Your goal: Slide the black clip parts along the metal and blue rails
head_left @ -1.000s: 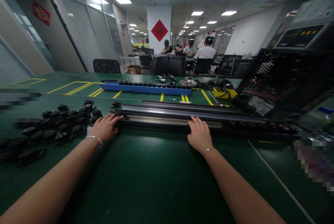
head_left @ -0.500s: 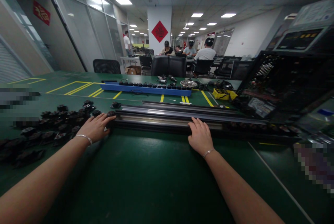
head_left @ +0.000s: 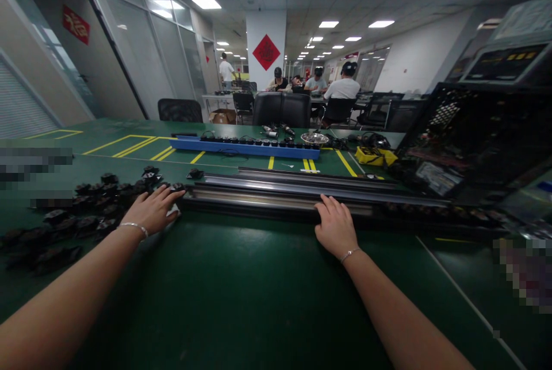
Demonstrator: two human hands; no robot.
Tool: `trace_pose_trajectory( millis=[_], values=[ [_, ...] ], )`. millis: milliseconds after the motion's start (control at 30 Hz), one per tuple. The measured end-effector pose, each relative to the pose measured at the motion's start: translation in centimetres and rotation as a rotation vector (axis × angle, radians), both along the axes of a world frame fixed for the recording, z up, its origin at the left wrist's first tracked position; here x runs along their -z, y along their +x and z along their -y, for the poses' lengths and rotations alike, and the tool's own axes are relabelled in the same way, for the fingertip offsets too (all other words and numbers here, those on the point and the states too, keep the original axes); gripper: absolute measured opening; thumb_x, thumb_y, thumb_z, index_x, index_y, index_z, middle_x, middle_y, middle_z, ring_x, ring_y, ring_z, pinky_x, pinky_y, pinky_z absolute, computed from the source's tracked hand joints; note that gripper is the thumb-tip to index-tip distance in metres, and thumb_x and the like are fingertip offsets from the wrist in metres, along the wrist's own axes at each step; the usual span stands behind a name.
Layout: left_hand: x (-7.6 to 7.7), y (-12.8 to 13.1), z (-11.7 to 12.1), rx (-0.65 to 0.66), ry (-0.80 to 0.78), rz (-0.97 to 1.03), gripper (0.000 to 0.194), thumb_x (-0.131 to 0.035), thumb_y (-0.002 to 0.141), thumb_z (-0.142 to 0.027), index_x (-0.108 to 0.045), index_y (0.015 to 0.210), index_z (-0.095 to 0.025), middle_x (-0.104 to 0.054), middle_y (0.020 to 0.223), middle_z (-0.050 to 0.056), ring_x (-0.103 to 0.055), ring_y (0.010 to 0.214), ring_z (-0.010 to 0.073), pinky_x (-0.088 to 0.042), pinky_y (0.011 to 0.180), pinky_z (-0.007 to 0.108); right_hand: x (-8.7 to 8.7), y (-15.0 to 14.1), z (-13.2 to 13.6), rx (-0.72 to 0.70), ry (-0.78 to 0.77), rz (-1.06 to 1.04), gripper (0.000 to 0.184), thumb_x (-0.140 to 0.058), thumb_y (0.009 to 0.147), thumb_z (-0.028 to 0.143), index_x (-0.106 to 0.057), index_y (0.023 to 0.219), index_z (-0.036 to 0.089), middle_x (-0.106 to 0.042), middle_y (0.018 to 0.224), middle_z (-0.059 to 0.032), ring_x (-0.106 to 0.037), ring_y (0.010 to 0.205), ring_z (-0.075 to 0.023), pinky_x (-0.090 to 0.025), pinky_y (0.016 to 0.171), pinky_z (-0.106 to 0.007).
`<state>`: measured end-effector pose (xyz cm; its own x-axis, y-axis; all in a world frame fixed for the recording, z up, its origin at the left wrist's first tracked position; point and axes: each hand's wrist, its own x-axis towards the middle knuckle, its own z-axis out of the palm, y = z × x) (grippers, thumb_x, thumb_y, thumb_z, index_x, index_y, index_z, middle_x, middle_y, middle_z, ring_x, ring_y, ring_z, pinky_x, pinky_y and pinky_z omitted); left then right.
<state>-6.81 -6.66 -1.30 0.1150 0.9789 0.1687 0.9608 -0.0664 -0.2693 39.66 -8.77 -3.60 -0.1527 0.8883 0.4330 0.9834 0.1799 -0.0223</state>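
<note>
My left hand (head_left: 153, 210) is at the left end of the nearest long dark metal rail (head_left: 259, 200). Its fingers and thumb close round a small black part, mostly hidden, with a pale patch showing by the thumb. My right hand (head_left: 337, 225) rests with fingers stretched out on the front of that same rail, holding nothing. Many similar black parts (head_left: 88, 223) lie heaped left of my left hand. One lone black part (head_left: 195, 173) sits just behind the rail's left end. Several black parts (head_left: 431, 211) line the rail's right stretch.
More metal rails (head_left: 302, 184) lie behind the nearest one. Farther back are a blue rail (head_left: 245, 147) holding black parts, a metal bowl (head_left: 314, 138) and a yellow container (head_left: 375, 156). An open black case (head_left: 483, 140) stands at right. People sit at a distant table.
My left hand has drawn slightly left from the rail's end, and a pale patch now shows by its thumb. My right hand stays on the rail. The view has shifted a little.
</note>
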Motion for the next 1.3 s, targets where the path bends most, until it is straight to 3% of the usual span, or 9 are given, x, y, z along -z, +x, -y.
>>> trace_pose_trajectory(
  millis=[267,433,700,800,867,933,1033,1167,1300],
  values=[
    [0.5,-2.5,1.0,-0.198,-0.008,0.010,0.051,-0.032,0.088,-0.045,-0.037,0.136,-0.027,-0.041,0.143,0.009,-0.028,0.135,0.0280,-0.028,0.101,0.055,0.0,0.0,0.0,0.002,-0.003,-0.009,0.044,-0.046,0.070,0.012,-0.058,0.113,0.017,-0.046,0.138,-0.0100,-0.034,0.128,-0.0252,-0.024,0.106,-0.044],
    [1.1,-3.9,1.3,-0.240,-0.023,0.021,0.047,-0.027,0.089,-0.046,-0.052,0.124,-0.028,-0.028,0.150,0.007,-0.025,0.135,0.0318,-0.027,0.098,0.062,0.0,0.0,-0.1,0.001,0.002,0.002,0.046,-0.047,0.070,0.013,-0.058,0.114,0.016,-0.045,0.138,-0.0102,-0.035,0.128,-0.0256,-0.024,0.106,-0.044],
    [0.2,-2.7,1.4,-0.334,-0.021,0.057,0.041,-0.035,0.085,-0.040,-0.064,0.108,-0.022,-0.031,0.148,0.010,-0.019,0.136,0.0382,-0.020,0.099,0.067,0.1,0.1,0.0,-0.008,0.007,0.001,0.045,-0.047,0.070,0.013,-0.057,0.114,0.016,-0.045,0.138,-0.0103,-0.034,0.128,-0.0253,-0.023,0.106,-0.043],
    [-0.3,-0.2,1.1,-0.323,0.127,0.093,0.039,-0.036,0.084,-0.036,-0.064,0.104,-0.016,-0.033,0.147,0.012,-0.018,0.135,0.0412,-0.021,0.102,0.064,0.1,0.0,0.0,-0.018,0.017,-0.026,0.044,-0.050,0.070,0.017,-0.058,0.113,0.017,-0.045,0.138,-0.0109,-0.034,0.128,-0.0256,-0.022,0.106,-0.043],
    [-0.3,2.5,0.6,-0.261,0.179,0.171,0.040,-0.034,0.085,-0.032,-0.059,0.109,-0.011,-0.033,0.146,0.016,-0.023,0.135,0.0375,-0.026,0.103,0.058,0.1,-0.1,0.1,-0.037,0.025,-0.057,0.041,-0.051,0.072,0.023,-0.059,0.112,0.018,-0.046,0.137,-0.0107,-0.035,0.127,-0.0259,-0.023,0.106,-0.043],
    [0.0,6.0,0.0,-0.157,0.193,0.254,0.042,-0.034,0.085,-0.029,-0.054,0.116,-0.008,-0.037,0.143,0.018,-0.028,0.134,0.0308,-0.032,0.104,0.048,0.0,0.1,0.1,-0.056,0.040,-0.096,0.038,-0.049,0.076,0.029,-0.059,0.111,0.019,-0.049,0.134,-0.0098,-0.038,0.125,-0.0254,-0.025,0.105,-0.043],
    [0.7,12.1,-0.4,-0.007,0.188,0.346,0.048,-0.032,0.087,-0.034,-0.047,0.127,-0.011,-0.034,0.146,0.015,-0.026,0.137,0.0269,-0.031,0.106,0.046,-0.4,1.0,0.0,-0.023,0.099,-0.157,0.036,-0.046,0.080,0.029,-0.059,0.111,0.017,-0.056,0.125,-0.0100,-0.044,0.118,-0.0244,-0.029,0.101,-0.041],
    [1.1,18.9,-0.2,0.070,0.063,0.413,0.055,-0.026,0.089,-0.048,-0.041,0.134,-0.020,-0.032,0.148,0.008,-0.022,0.138,0.0284,-0.021,0.108,0.058,-1.0,4.0,-0.3,0.246,0.289,-0.189,0.040,-0.044,0.080,0.028,-0.055,0.116,0.013,-0.055,0.120,-0.0146,-0.044,0.111,-0.0291,-0.032,0.094,-0.043],
    [1.3,21.7,-0.1,0.066,0.084,0.421,0.057,-0.023,0.089,-0.052,-0.040,0.136,-0.026,-0.036,0.146,0.007,-0.026,0.136,0.0299,-0.016,0.106,0.062,-0.9,7.6,-0.3,0.513,0.446,-0.165,0.047,-0.048,0.076,0.029,-0.052,0.118,0.009,-0.049,0.120,-0.0208,-0.041,0.108,-0.0354,-0.030,0.088,-0.048]
  ],
)
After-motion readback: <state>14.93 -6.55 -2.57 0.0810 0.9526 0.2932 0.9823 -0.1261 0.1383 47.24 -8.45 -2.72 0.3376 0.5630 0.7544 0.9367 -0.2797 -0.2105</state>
